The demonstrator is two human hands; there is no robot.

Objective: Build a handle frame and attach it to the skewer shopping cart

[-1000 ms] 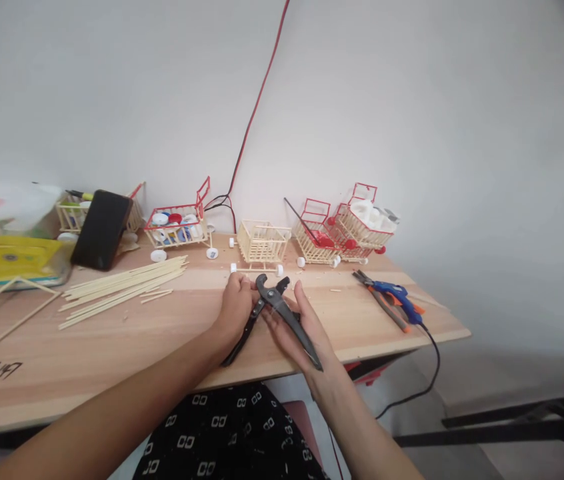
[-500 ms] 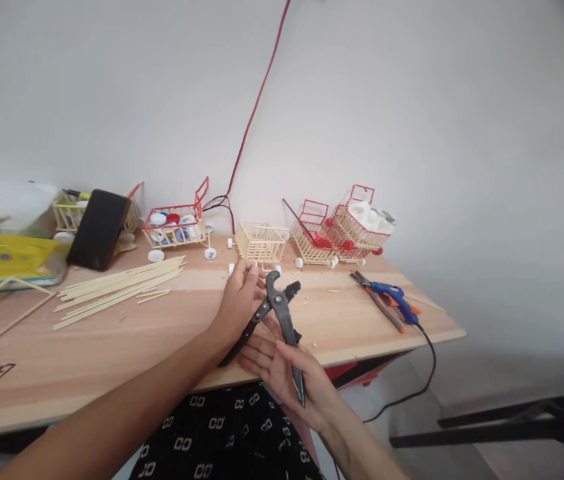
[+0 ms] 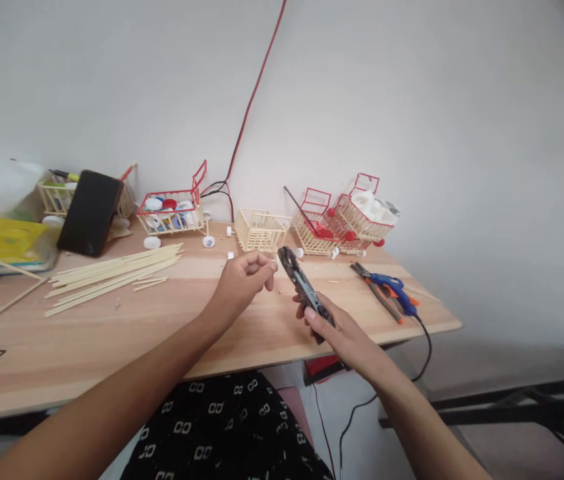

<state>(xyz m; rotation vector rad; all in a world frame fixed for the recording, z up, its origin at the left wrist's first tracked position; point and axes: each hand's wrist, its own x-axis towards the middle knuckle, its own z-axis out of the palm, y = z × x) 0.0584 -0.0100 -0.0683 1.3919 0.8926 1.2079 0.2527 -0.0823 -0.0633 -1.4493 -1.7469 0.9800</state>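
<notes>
Your right hand (image 3: 342, 330) is out over the table's (image 3: 172, 333) near edge, toward its right end, fingers wrapped tight around the handles of the pliers (image 3: 305, 288). The pliers slant up and away from your palm, head pointing toward the far edge, and the nose looks closed. Your left hand (image 3: 243, 279) floats just left of that head, loosely curled, thumb and forefinger pinched together; whether something tiny sits in the pinch, you can't tell from here. The two hands are close but not touching.

Left of your left arm, a loose bundle of sticks (image 3: 112, 275) lies fanned across the table's middle, a few short offcuts beside it. Over by the right edge, a blue glue gun (image 3: 392, 288) lies on the wood, its black cord dropping off the edge, with orange-handled cutters (image 3: 379, 293) just beside it.

Further back, straight ahead of the pliers, a bare stick basket (image 3: 261, 231) stands near the far edge, small white wheels on the wood around it. Right of it, two red-framed carts (image 3: 347, 223) sit nested together, one carrying white caps. Left of the basket, another red-framed cart (image 3: 172, 212) holds mixed bottle caps. At the far left, a black phone (image 3: 89, 212) leans against one more basket, with a yellow box (image 3: 2, 243) by the left edge. A red wire (image 3: 255, 107) climbs the wall behind.
</notes>
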